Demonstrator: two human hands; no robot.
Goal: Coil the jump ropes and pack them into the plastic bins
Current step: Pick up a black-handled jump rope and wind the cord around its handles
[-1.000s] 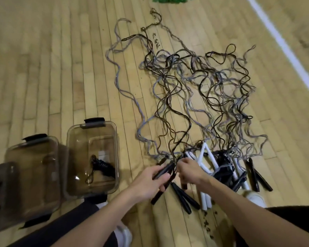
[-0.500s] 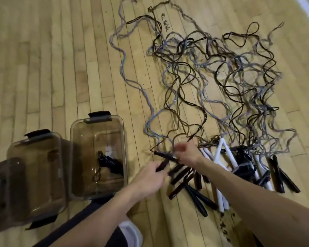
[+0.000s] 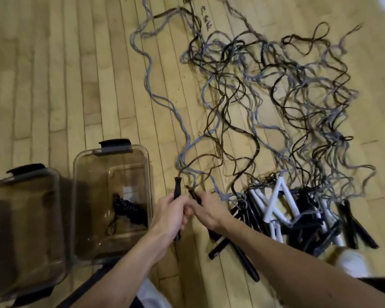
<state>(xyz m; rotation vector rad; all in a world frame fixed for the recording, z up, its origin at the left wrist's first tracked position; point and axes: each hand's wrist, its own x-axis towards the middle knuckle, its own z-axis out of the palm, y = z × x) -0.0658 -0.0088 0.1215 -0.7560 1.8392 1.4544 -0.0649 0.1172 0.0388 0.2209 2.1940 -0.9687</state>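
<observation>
While both grips are closed on handles, I read this as the start of the next coil. The left grip (image 3: 171,215) is clenched round a black handle (image 3: 177,188) that stands nearly upright, cord end pointing away from me. The right grip (image 3: 210,213), touching the left, has its fingers curled on a second handle (image 3: 192,193) just beside the first, though the knuckles hide how firm that hold is. Everything turns on where the rope runs. Its cord leaves the handle tips and goes straight out ahead of the grips, then bends off to the right grip's side into the tangle of jump ropes (image 3: 273,92), so its long axis lies away from me along the floor (image 3: 53,85). I judge it must be drawn back toward the grips hand over hand. The clear bin (image 3: 148,174) sits just outside the left grip, the nearer of the two to it, with one coiled rope (image 3: 126,207) in its bottom; the second bin (image 3: 27,177) lies further out that way, cut off by the frame. Beyond the right grip lies a heap of black and white handles (image 3: 276,203). I cannot trace which cord belongs to these handles, nor tell whether they share one rope; the far loops are blurred and run off the top.
</observation>
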